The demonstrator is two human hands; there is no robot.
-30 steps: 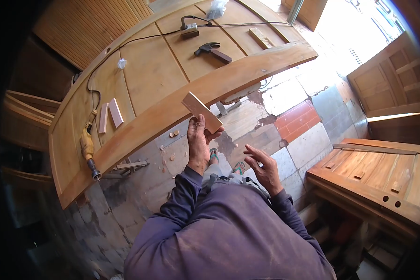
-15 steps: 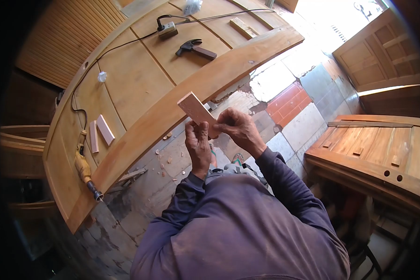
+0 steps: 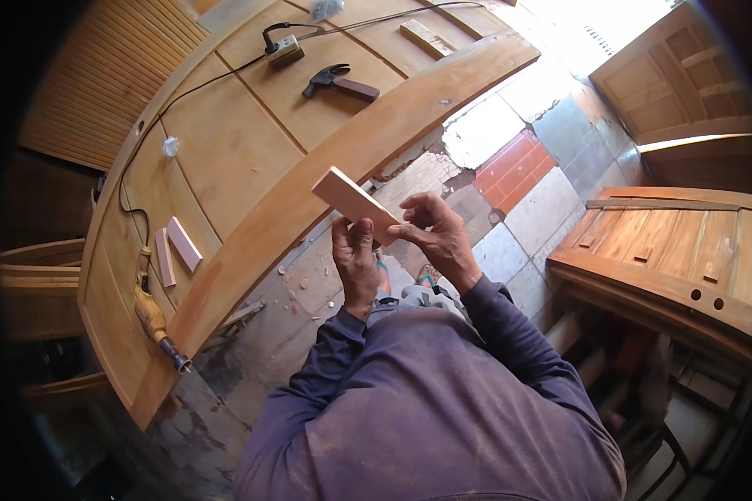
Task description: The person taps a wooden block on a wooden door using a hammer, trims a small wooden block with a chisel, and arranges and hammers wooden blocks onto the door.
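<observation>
A small flat piece of pale wood (image 3: 353,200) is held up in front of my body, near the front edge of the large wooden door panel (image 3: 393,117). My left hand (image 3: 357,260) grips its lower end between thumb and fingers. At the lower right corner of the piece, the thumb of my right hand (image 3: 439,235) touches the wood, while its other fingers are curled and raised off it. Two similar wood strips, one of them (image 3: 184,243) tilted beside the other (image 3: 165,257), lie on the panel to the left.
On the panel are a hammer (image 3: 340,83), a yellow power tool (image 3: 153,313), a socket box (image 3: 285,51) with a black cable, and a wood block (image 3: 427,38). Another wooden door (image 3: 660,238) lies at the right. Wood chips lie on the tiled floor (image 3: 529,209).
My right hand's fingers have lifted and spread from the wood piece, with the thumb staying at its corner. The view has shifted slightly.
</observation>
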